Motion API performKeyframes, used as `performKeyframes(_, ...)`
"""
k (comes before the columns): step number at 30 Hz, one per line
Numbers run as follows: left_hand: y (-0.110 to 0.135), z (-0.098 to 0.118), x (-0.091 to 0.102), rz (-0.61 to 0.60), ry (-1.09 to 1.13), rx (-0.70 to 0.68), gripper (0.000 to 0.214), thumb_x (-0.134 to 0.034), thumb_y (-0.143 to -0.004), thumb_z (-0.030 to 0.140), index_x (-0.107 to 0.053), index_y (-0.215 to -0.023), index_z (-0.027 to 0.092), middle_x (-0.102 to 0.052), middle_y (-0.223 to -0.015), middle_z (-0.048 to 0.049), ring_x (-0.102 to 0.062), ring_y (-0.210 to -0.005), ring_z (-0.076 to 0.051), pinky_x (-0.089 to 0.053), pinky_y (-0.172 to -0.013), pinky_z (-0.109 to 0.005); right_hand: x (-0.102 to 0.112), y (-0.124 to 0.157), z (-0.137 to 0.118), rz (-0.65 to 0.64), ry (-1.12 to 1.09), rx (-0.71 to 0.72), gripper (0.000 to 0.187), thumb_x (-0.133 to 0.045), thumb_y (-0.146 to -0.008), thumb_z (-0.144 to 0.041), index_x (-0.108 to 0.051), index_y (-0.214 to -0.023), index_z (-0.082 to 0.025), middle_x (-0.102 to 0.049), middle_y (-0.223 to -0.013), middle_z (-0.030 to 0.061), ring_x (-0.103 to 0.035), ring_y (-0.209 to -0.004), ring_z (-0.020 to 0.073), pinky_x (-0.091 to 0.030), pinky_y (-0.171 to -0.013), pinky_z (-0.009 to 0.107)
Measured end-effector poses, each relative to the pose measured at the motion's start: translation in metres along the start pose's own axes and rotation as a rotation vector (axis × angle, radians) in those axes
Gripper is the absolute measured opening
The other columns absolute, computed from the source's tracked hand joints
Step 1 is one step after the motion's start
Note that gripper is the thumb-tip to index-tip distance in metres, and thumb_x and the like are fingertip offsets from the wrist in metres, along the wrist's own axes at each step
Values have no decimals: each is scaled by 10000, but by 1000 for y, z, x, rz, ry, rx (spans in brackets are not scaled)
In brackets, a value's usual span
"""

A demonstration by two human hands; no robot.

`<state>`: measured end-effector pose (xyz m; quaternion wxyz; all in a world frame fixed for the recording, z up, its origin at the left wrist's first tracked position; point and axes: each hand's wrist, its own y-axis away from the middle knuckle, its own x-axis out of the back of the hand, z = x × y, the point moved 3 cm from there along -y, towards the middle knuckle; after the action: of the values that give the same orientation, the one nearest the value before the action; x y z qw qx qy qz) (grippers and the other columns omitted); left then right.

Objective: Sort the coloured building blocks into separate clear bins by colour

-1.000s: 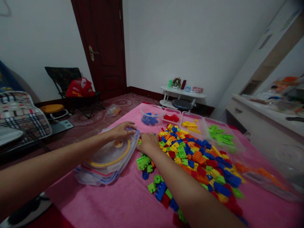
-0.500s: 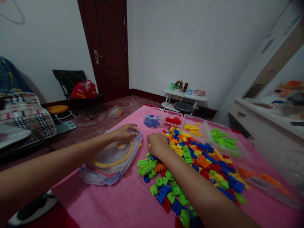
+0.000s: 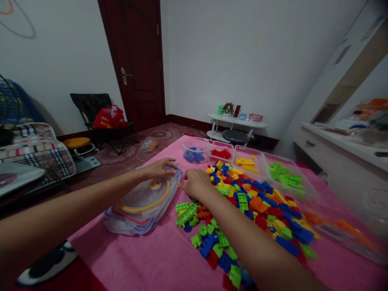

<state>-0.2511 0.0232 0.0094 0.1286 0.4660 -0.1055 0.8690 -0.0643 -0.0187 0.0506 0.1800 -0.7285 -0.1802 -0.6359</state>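
My left hand (image 3: 160,168) rests with fingers stretched flat on the far edge of a stack of clear plastic lids (image 3: 142,202), the top one round with a yellow rim. My right hand (image 3: 197,184) lies palm down at the near left edge of a pile of colourful building blocks (image 3: 251,202), its fingers curled down among the blocks; whether they hold one is hidden. Behind the pile stand clear tubs: blue blocks (image 3: 194,150), red blocks (image 3: 222,152), yellow blocks (image 3: 246,161) and green blocks (image 3: 283,171). All sit on a pink cloth (image 3: 151,258).
A clear tub with orange blocks (image 3: 342,230) lies at the right edge. A white cabinet (image 3: 339,161) stands to the right, a small white side table (image 3: 236,125) behind. On the floor to the left are a folding chair (image 3: 97,113) and a dark door (image 3: 139,60).
My right hand drew back from the lids into the blocks, then shifted slightly left; several green and orange blocks were dragged toward me. My left hand stayed on the lids.
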Motion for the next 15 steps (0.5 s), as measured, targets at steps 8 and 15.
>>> performKeyframes(8, 0, -4, -3, 24, 23, -4, 530, -521, -755, 597, -672, -1066, 195, -410, -1438, -101, -402, -1297, -260, -283, -1092, -395, -25, -24, -15, -81, 11, -59, 329, -504, -824, -326, -662, -1073, -180, -678, -1079, 147, -607, -1049, 276, -410, -883, 436)
performKeyframes(15, 0, 13, 13, -54, -76, 36, 577, -569, -727, 572, -638, -1140, 176, -427, -1413, -135, -349, -1330, -303, -282, -1086, -396, 18, 11, 17, -75, 124, -101, 292, -614, -703, -218, -697, -976, -153, -693, -1015, 163, -622, -1004, 299, -418, -857, 411)
